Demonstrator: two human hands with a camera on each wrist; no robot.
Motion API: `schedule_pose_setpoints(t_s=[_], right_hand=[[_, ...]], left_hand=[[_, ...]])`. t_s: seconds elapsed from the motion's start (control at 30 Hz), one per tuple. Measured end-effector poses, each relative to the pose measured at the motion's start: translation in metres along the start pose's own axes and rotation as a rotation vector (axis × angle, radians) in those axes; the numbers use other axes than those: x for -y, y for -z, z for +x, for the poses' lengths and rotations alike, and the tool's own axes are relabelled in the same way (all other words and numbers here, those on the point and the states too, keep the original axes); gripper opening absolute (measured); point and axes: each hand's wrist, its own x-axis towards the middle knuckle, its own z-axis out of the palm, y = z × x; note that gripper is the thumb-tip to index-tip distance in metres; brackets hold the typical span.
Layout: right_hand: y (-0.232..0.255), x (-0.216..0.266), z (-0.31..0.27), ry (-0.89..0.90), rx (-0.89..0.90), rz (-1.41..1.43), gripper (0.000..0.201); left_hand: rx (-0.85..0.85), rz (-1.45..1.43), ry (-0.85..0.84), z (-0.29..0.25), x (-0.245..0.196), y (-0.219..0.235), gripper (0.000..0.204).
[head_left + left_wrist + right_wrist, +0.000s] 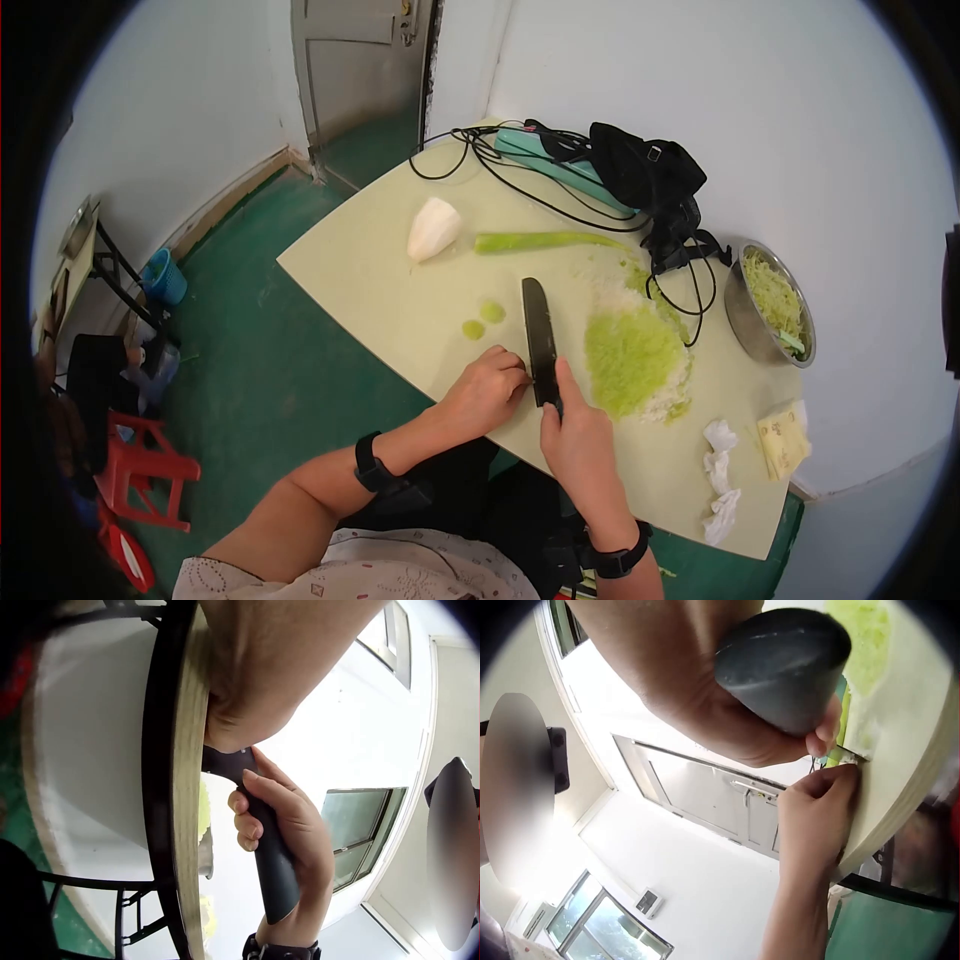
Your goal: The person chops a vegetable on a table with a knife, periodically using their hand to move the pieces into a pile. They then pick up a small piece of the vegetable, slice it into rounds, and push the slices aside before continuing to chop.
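Roughly at lower centre of the head view, the left hand (487, 388) sat curled on the desk (370, 290), fingertips bunched tight against the side of the blade, apparently pinning a small green piece being cut; the piece itself was mostly hidden, only a sliver showed in the right wrist view, so what exactly it pinched I cannot tell. Just right of it, the right hand (572, 440) was wrapped fully round the dark matte handle of the knife (540, 340), index finger riding forward, probably for control. The blade was black, straight and narrow, pointing away toward upper centre, flat edge down on the pale smooth desk top.

Left of the blade, two small round green slices (482, 320) lay apart from the hands. Higher up, a white tapered peeled root (432, 229) and a long green peeled stem (545, 241) lay near each other, likely waiting. Right of the knife, a fluffy pile of fine green shreds (632, 358) was heaped beside the blade. Upper right held a black bag (645, 170) with tangled cables. Far right, a shiny round metal bowl (745, 318) held more shreds; crumpled white tissue (720, 480) lay at lower right.
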Motion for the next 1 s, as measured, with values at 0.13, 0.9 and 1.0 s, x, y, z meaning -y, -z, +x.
schedule_pose_setpoints(t_s=[0.13,0.9,1.0], right_hand=[[0.006,-0.002,-0.002,0.008,-0.029,0.051,0.055],[0.017,0.001,-0.001,-0.019,-0.001,-0.007,0.048],[0.015,0.0,-0.001,-0.024,0.024,-0.026,0.049]], left_hand=[[-0.085,-0.108,0.109,-0.001,0.0,0.005,0.017],[-0.037,0.006,0.105,-0.003,0.0,0.004,0.014],[0.002,-0.019,0.088,-0.004,0.003,0.003,0.023]])
